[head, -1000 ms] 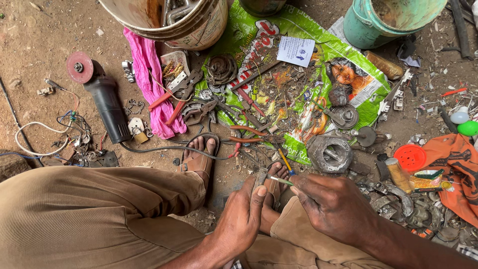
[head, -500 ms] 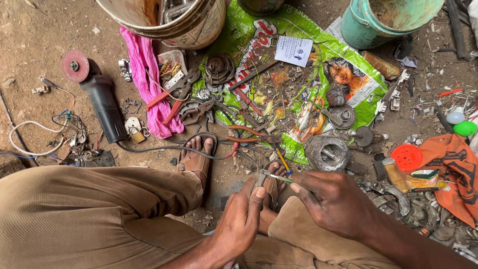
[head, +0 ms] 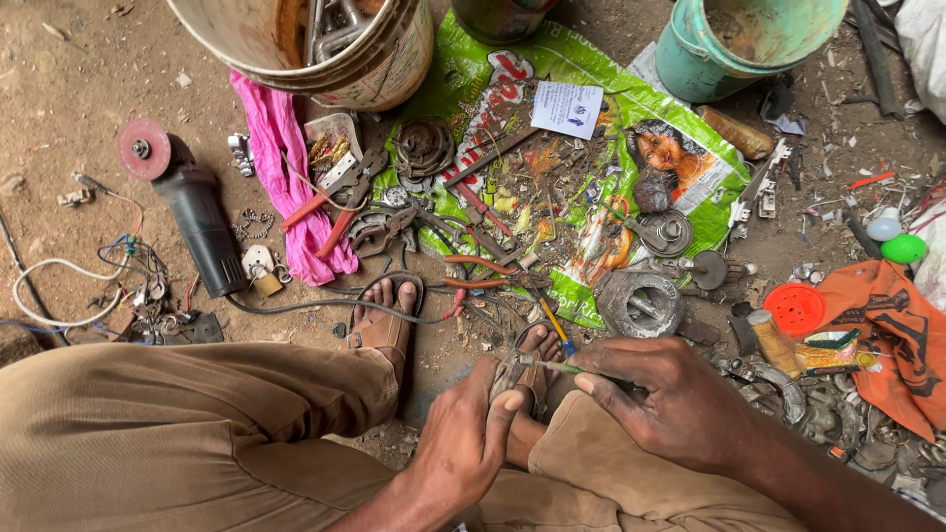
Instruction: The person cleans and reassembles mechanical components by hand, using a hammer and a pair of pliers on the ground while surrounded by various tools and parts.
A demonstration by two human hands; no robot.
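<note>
My right hand (head: pixel 680 399) grips a thin green-handled screwdriver (head: pixel 567 368), its tip pointing left. My left hand (head: pixel 463 438) holds a small metal part (head: pixel 509 379) just under that tip, above my sandalled right foot (head: pixel 537 345). Both hands work close together over my knees in tan trousers. My left foot (head: pixel 384 320) rests on the dirt ground in a sandal. What the small part is cannot be made out.
An angle grinder (head: pixel 192 212) with a red disc lies left, its cable crossing by my foot. A green printed sack (head: pixel 591 148) holds pliers, springs and metal parts. Two buckets (head: pixel 325 39) (head: pixel 739 39) stand at the top. A pink cloth (head: pixel 286 177) and an orange cloth (head: pixel 892 335) flank the clutter.
My hands have stayed together over the part. The view has shifted a little, with the screwdriver tip still against the piece in my left hand.
</note>
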